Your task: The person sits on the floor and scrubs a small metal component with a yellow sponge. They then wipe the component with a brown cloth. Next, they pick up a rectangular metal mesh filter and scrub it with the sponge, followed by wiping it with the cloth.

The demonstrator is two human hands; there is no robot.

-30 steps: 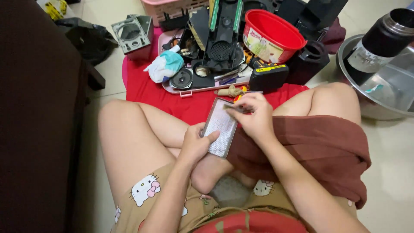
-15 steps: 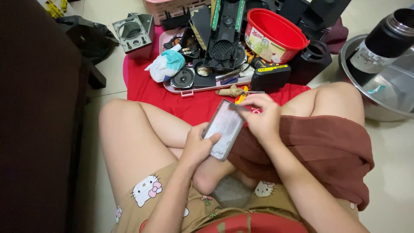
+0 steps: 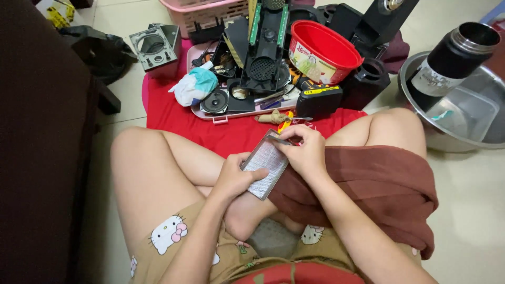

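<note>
The right hand (image 3: 305, 152) has slid down the mesh panel's (image 3: 265, 163) top edge.

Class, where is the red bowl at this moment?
In the head view the red bowl sits upper centre-right, on the pile of black parts, between the pink basket and the black flask.

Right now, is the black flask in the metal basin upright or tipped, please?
Tipped: the black flask leans aslant inside the metal basin, its mouth pointing up-right.

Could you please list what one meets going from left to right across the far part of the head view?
Grey square housing → white and teal cloth bundle → red bowl → black flask, standing in the metal basin.
</note>
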